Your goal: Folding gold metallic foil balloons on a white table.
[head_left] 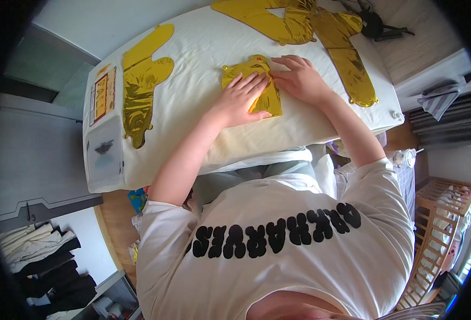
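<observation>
On the white cloth [187, 128], gold foil [274, 101], lying flat and apparently folded, beneath and between both hands; over its left part, left hand [242, 100] open, palm down, fingers fanned; at its right edge, right hand [302, 82] open too, fingers extended and slightly bent, tips touching.

Could slide or skew on the loose cloth if pressed unevenly; could crease crookedly, with wrinkles already crossing the surface; could puff up or spring open if released, from stiff film or trapped air; might tear at a seam under a hard pull.

Left of the foil, wavy foil [139, 88]; above and to the right of it, holed foil [294, 26] and straight foil [350, 58], overlapping, so apt to drag each other if tugged.

Far left of the foil, printed card [103, 98] and, just below, clear sleeve [107, 161], contents unclear apart from a dark patch; well off to the foil's lower right, clear cup [404, 158], contents impossible to tell, then slatted crib [427, 234] with pale bedding inside.
</observation>
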{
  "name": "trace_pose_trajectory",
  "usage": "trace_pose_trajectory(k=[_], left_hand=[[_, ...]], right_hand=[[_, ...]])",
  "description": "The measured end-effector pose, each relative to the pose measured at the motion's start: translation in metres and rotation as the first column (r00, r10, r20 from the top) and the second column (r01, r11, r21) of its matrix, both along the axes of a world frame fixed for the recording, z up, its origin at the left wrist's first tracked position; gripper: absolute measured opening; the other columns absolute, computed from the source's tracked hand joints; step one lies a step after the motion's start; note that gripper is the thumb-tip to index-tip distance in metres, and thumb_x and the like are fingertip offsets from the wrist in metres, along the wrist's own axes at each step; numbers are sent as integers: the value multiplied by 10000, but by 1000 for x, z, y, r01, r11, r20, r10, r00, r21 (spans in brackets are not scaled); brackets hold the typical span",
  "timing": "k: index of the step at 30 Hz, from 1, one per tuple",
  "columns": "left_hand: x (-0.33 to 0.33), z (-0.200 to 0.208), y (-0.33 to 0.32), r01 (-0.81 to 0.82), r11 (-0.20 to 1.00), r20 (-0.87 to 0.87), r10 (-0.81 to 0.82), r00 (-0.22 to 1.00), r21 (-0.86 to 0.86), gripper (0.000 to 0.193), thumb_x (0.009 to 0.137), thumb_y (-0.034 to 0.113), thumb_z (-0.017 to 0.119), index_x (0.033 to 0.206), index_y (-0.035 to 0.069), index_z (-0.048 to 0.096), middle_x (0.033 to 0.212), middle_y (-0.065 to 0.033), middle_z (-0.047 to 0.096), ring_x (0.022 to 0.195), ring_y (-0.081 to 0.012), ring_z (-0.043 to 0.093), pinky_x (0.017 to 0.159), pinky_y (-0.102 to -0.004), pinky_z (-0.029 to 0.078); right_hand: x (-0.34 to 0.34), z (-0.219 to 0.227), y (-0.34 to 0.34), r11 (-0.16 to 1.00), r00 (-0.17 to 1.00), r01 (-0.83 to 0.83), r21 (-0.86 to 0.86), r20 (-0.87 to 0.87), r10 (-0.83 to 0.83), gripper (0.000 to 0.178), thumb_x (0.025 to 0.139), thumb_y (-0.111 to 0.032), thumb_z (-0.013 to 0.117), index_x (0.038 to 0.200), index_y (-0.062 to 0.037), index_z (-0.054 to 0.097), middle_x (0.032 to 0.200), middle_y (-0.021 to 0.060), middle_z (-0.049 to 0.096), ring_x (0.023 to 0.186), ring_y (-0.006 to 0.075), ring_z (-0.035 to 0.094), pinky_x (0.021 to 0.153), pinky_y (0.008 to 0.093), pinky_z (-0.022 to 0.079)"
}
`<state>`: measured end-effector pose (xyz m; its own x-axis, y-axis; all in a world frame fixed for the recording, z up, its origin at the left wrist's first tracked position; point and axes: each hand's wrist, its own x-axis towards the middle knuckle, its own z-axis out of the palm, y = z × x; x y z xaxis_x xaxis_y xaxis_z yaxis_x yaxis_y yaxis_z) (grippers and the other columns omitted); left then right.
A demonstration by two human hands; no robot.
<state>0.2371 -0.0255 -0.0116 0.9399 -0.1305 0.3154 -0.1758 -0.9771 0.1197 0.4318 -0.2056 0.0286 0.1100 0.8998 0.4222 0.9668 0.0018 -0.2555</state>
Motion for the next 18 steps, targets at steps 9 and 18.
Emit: trace_pose_trajectory(k=[9,18], left_hand=[[4,5,-1,-16,998,-101,22,995,62,957,947,688,542,1629,73,276,1690,-103,305,1571,-264,255,1286,-478,181],[0,-4,7,3,995,-65,-9,998,-98,889,1017,621,485,1655,75,190,1703,-123,271,1589,-278,207,1285,-486,157]], right_hand=[[-74,-8,-63,993,993,-102,-57,-60,99,284,935,-144,685,1199,-46,720,1361,108,658,1324,280,580,1161,517,419],[-82,-3,-75,986,997,-50,-159,-65,40,422,968,-237,665,1361,-85,651,1448,73,615,1409,290,514,1219,544,339]])
